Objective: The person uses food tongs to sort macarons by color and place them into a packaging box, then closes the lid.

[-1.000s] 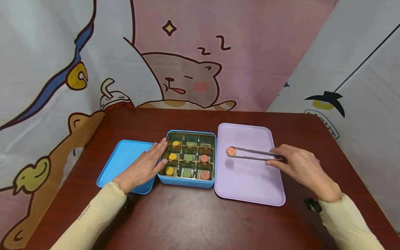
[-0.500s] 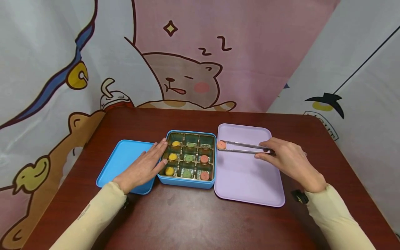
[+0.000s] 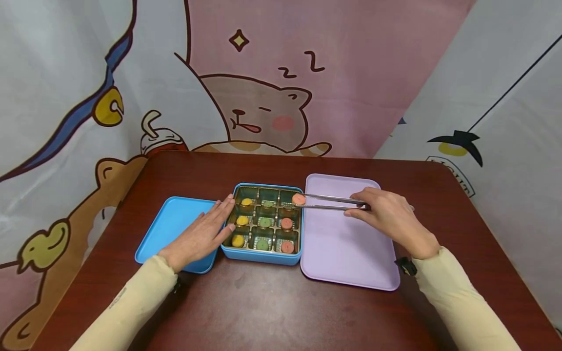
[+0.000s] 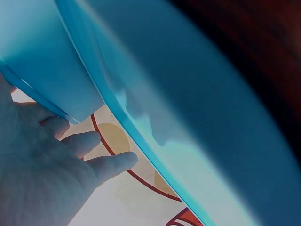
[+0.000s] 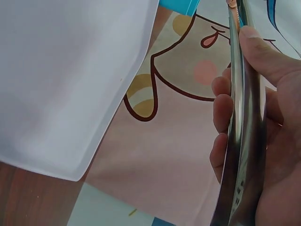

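My right hand (image 3: 391, 214) grips metal tongs (image 3: 333, 202), which pinch a small round pink cookie-like piece (image 3: 298, 199) above the back right compartment of a blue box (image 3: 262, 256). The right wrist view shows the thumb and curled fingers around the tongs (image 5: 244, 132). My left hand (image 3: 199, 236) rests against the box's left side with straight fingers. Inside the box, a gold divided insert holds yellow pieces (image 3: 242, 221) in the left column and green pieces (image 3: 265, 222) in the middle one. Pink pieces (image 3: 287, 223) lie in the right column's middle and front compartments.
A lilac tray (image 3: 351, 253) stands against the box's right side. The blue lid (image 3: 173, 224) lies to the left, partly under my left forearm and hand. A brown table (image 3: 263, 312) carries everything, with a printed cloth (image 3: 351, 97) hanging behind it.
My right hand has moved left with the tongs, carrying the pink piece from above the lilac tray to over the box's back right corner. The left hand has stayed in place.
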